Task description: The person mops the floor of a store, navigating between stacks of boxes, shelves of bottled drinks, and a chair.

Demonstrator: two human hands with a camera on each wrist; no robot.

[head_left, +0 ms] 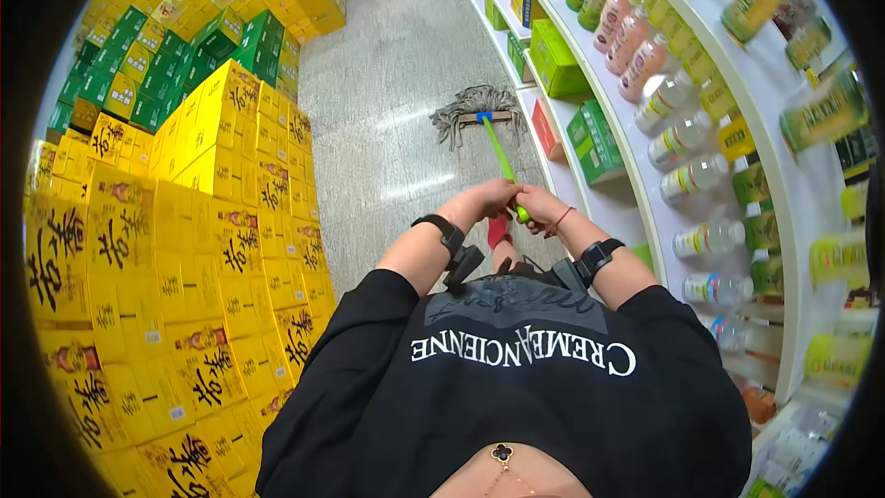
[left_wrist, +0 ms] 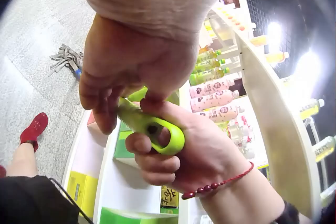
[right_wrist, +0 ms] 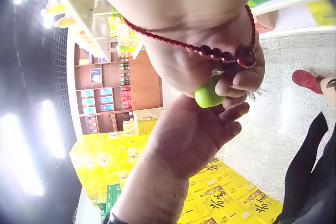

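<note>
A mop [head_left: 499,152] with a bright green handle reaches from both hands out to the floor in the head view. Its grey string head [head_left: 472,101] lies spread on the floor beside the shelf base, with a blue joint at the middle of a brown bar. The right hand [left_wrist: 194,145], a red beaded bracelet on its wrist, grips the top end of the handle, where a hanging hole shows. Just ahead of it, the left hand [head_left: 487,196] holds the handle with curled fingers, its palm partly hiding the green shaft in the left wrist view.
Yellow cartons [head_left: 194,267] are stacked along the left, with green cartons [head_left: 138,65] farther off. At the right run white shelves [head_left: 636,207] of bottles and boxes, close beside the right arm. Grey speckled floor [head_left: 378,83] lies between. A red shoe [left_wrist: 34,129] stands below the hands.
</note>
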